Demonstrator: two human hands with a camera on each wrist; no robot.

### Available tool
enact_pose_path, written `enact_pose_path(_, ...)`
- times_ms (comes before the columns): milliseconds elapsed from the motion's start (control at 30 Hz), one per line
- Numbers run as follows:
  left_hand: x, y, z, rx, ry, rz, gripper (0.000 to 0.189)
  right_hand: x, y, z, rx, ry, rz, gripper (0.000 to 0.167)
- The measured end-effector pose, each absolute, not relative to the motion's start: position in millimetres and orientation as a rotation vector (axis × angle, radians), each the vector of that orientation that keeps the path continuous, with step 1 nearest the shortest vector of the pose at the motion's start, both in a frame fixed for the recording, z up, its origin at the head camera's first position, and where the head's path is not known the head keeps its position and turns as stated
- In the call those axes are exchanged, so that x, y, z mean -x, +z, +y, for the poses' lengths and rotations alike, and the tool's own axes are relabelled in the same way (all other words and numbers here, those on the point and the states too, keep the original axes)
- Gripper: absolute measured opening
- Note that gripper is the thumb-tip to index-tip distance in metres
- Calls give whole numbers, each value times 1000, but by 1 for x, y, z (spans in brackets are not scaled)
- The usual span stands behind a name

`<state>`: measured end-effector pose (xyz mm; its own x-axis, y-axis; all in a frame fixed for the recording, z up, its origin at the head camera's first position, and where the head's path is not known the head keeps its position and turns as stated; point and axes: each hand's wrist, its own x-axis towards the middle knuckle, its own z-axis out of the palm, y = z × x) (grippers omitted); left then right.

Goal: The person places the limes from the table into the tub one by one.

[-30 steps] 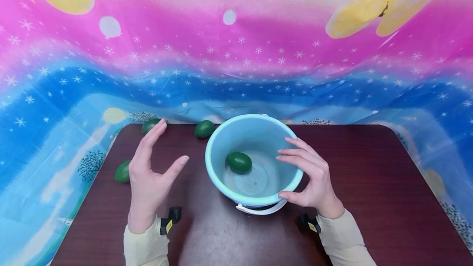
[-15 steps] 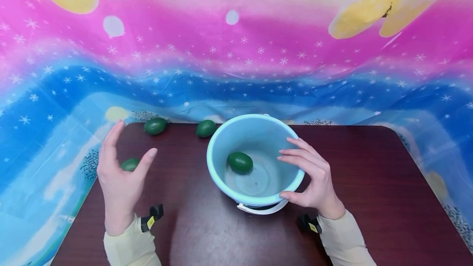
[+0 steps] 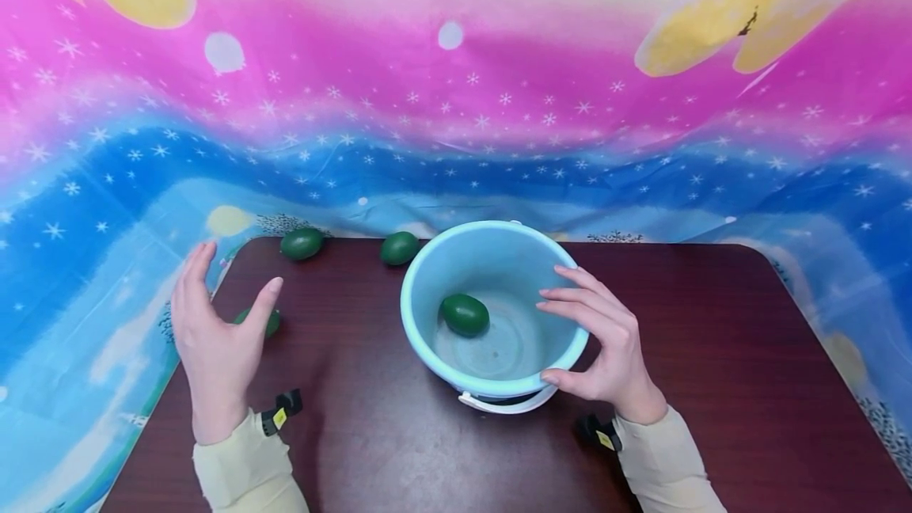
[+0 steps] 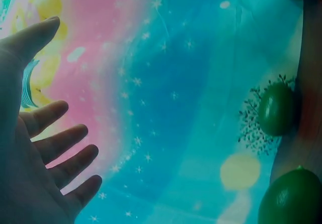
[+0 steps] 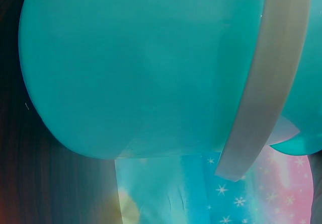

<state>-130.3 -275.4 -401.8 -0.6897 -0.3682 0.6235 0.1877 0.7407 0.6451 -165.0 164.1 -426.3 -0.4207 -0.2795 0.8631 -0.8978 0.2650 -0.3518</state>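
My left hand (image 3: 217,347) is held above the table's left side, thumb and fingers spread, holding nothing. Just behind its thumb, partly hidden, lies a green lime-like fruit (image 3: 272,324), which looms large in the left wrist view's lower right corner. Two similar limes, one at the left (image 3: 302,244) and one nearer the middle (image 3: 400,248), lie by the table's back edge. Another lime (image 3: 465,315) lies inside the light blue bucket (image 3: 416,339). My right hand (image 3: 606,335) holds the bucket's right rim, fingers over the inside and thumb at the front.
The bucket's white handle (image 3: 509,404) hangs down at its front. Beneath everything is a dark reddish-brown table (image 3: 712,362) with rounded back corners. A colourful snowflake-patterned cloth (image 3: 456,117) surrounds the table's back and sides.
My left hand has moved left, uncovering the back left lime and coming over beside the nearer one. The right hand stays on the bucket, which has not moved on the table.
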Motion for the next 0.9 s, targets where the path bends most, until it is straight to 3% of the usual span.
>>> enact_pose_path(433, 134, -419, -294, -312, -907, -2395, 82, 161, -419, 158, -1066, 1158, -1856, 67)
enact_pose_path(900, 140, -439, -319, -266, -843, -2673, 87, 162, -420, 160, -1062, 1150, -1851, 66)
